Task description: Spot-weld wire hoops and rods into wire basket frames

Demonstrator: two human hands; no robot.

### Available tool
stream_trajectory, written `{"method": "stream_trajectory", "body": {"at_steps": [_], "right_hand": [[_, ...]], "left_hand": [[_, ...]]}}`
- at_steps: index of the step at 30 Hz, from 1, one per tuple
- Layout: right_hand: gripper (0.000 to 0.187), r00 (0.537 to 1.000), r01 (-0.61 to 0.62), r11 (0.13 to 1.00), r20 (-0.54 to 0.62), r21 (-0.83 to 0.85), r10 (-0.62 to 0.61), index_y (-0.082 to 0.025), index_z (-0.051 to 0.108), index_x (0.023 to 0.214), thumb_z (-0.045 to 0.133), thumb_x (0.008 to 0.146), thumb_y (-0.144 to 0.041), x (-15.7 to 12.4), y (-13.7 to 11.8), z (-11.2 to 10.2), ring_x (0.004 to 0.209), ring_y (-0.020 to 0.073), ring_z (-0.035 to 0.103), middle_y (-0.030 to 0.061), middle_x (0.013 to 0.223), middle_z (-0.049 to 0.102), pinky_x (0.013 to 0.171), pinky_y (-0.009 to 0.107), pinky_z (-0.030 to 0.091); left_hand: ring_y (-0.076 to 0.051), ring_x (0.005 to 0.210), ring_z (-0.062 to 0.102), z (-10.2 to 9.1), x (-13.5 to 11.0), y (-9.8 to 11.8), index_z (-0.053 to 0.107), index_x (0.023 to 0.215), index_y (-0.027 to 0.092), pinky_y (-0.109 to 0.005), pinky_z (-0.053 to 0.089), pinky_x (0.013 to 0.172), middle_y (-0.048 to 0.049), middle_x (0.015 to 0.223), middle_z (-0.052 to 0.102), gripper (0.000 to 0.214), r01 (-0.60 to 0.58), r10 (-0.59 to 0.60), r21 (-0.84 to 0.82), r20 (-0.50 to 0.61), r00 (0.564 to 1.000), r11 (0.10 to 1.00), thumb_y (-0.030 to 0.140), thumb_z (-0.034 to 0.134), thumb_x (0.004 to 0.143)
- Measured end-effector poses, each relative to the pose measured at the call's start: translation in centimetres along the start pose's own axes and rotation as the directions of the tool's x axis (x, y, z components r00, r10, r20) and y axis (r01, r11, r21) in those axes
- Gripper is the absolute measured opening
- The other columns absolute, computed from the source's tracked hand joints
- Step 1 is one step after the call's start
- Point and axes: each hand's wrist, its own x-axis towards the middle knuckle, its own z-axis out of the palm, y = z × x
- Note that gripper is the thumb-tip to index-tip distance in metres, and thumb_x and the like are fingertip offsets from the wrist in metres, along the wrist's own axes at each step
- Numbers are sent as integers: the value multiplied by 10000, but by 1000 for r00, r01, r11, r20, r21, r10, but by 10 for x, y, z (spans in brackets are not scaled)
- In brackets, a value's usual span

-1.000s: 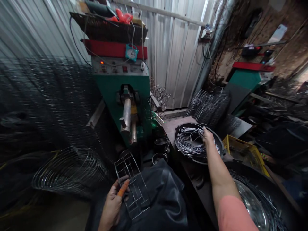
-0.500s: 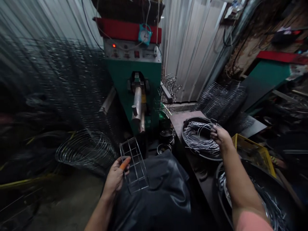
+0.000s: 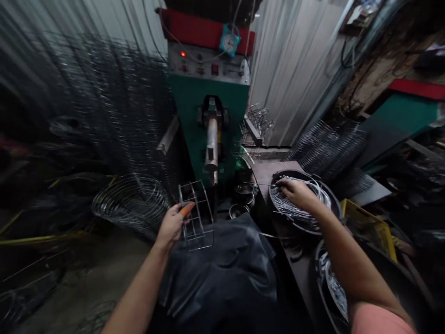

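While L grip point(image 3: 174, 222) pinches boxy wire frame point(image 3: 197, 213), R grip point(image 3: 294, 191) pinches thin metal wire point(image 3: 259, 184) nr rnd tub point(image 3: 301, 227).

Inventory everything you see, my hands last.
Wire frame: one, silver, lower centre
Machines: two, green-red, ahead and far right
Clock: one, teal, on nearer machine
Basin: one, black, right of centre
Loose wires: many, silver, in basin
Tub: one, black, lower right
Crate: one, yellow, right of basin
Wire stacks: several, grey, left and right
Wire hoops: one pile, silver, left
Wall: one, grey, corrugated, behind machines
Cloth: one, black, lower centre
Left hand: one, orange thumb cover, gripping wire frame
Right hand: one, pink sleeve, holding thin wire above basin
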Motion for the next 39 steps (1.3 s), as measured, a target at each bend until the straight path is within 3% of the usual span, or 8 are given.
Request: {"method": "stream_trajectory", "body": {"at_steps": [2,7,14,21,39], "right_hand": [[124,994,94,995,52,-15,-93,-232,700,756,648,650,-196,18,2,29,737,212,597,15,721,672,720,329,464],[184,962,240,962,101,131,-254,-256,710,811,641,693,-379,50,8,92,752,212,604,19,766,680,730,330,461],[250,949,302,942,47,149,-312,-252,684,831,556,770,-458,63,48,147,836,224,582,47,847,655,792,371,424],[254,948,312,941,27,135,-318,-259,664,863,528,803,-465,73,70,161,853,223,552,47,865,630,801,375,400],[264,948,309,940,32,145,-317,-251,655,841,517,798,-471,90,81,166,847,220,547,46,848,618,807,372,401]], "left_hand": [[-67,515,431,5,4,1,625,786,132,-173,300,442,25,605,520,468,19,-19,-23,8,1000,1000,357,751,396],[-61,523,420,9,14,4,619,776,138,-169,271,443,26,618,504,473,42,-41,-61,14,999,997,387,772,405],[-51,528,389,12,31,-6,615,779,130,-160,257,439,33,611,473,498,65,-63,-90,21,998,994,416,796,413],[-38,492,340,22,41,-11,603,764,136,-164,222,422,45,587,441,506,104,-99,-148,39,994,983,421,809,400],[-43,519,383,29,52,-7,617,729,136,-164,228,418,24,638,500,430,111,-107,-138,34,994,984,391,801,437]]}}
